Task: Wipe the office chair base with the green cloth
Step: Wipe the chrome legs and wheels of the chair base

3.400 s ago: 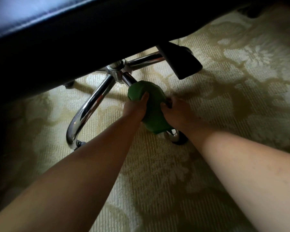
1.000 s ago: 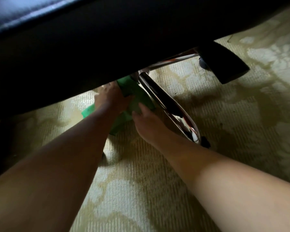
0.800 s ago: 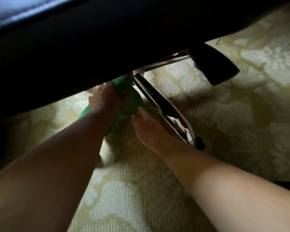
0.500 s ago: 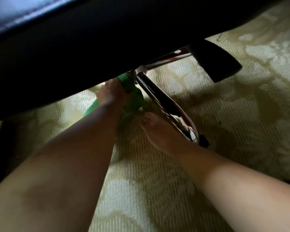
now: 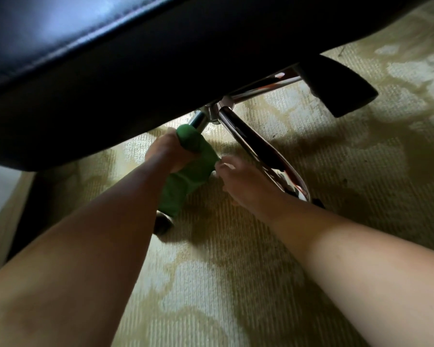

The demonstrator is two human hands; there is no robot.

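Note:
The green cloth point(image 5: 186, 176) is draped over one chrome leg of the office chair base point(image 5: 256, 149), covering it from near the hub down to the castor point(image 5: 163, 224). My left hand point(image 5: 167, 154) grips the cloth around that leg close to the hub. My right hand point(image 5: 243, 179) hovers beside the cloth's right edge, fingers bent, fingertips next to the fabric; whether they pinch it is unclear. A second chrome leg runs down to the right behind my right hand.
The black chair seat point(image 5: 110, 58) overhangs the top of the view and hides the hub's upper part. A black lever or armrest part point(image 5: 336, 88) sticks out at the upper right. Pale patterned carpet point(image 5: 236, 284) covers the floor.
The cloth has been wrapped along the left leg and my left hand has slid with it from the hub outward. My right hand has come back up beside the cloth's edge.

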